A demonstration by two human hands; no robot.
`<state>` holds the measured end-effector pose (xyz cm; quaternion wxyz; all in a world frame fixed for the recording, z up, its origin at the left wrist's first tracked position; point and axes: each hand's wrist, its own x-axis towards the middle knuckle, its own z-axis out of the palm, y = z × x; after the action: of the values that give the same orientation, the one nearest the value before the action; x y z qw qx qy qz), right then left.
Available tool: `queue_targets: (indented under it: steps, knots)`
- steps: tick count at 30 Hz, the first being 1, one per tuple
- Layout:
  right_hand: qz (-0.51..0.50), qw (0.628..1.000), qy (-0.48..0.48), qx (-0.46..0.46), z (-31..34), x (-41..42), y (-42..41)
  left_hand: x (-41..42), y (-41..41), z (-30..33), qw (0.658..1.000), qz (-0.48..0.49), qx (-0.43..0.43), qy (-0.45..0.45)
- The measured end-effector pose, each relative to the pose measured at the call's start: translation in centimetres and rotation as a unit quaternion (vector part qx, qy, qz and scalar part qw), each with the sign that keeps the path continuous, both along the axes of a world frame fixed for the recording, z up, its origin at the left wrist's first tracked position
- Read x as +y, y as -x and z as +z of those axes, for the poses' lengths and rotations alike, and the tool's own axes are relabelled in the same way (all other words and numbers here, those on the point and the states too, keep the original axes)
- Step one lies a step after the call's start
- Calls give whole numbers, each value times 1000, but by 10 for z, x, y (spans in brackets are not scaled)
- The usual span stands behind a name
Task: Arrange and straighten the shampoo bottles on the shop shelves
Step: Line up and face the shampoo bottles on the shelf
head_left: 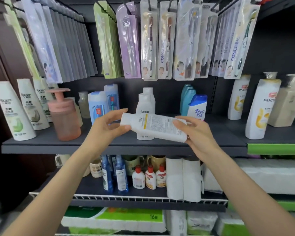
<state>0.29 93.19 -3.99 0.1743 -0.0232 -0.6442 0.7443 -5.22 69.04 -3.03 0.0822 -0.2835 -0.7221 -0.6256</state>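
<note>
A white Rocien shampoo bottle (154, 126) lies sideways in the air in front of the dark shelf (109, 147), its printed back label facing me. My left hand (109, 124) grips its left end and my right hand (192, 132) grips its right end. Behind it stand two more white Rocien bottles (146, 103) upright. To the left are blue-white bottles (99, 104) and a row of white bottles with green labels (15, 111). A head & shoulders bottle (198, 108) leans to the right of centre, with teal bottles (186, 97) behind it.
A pink pump bottle (64, 114) stands left of my hands. Pantene bottles (262, 108) lean on the right shelf section. Packaged toothbrushes (150, 43) hang overhead. The lower shelf holds blue spray bottles (121, 174), small red-capped bottles (150, 178) and paper rolls (183, 179).
</note>
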Motion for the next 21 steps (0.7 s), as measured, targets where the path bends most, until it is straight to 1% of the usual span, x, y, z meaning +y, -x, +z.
queue_targets:
  steps: [2,4,8,14,16,19,21]
  knots:
    - [-26,998,-13,47,2,0,-1,-2,-4,-2,1000,11,21,10]
    - [-24,995,-35,90,2,1,-2,-2,-8,-5,999,17,37,8]
    - [-23,984,-111,137,1,0,-6,-4,-11,-7,998,37,58,-3]
    - [-27,986,-117,116,-2,-4,-6,-7,-14,-12,998,42,41,-11]
    - [-2,986,-130,101,-1,-3,-6,-8,-14,-15,999,34,23,-4]
    - [52,985,-140,90,-5,-1,-9,-8,-12,-18,999,20,-21,-30]
    - [56,982,-162,84,-8,0,-10,-9,-10,-17,996,11,-66,-63]
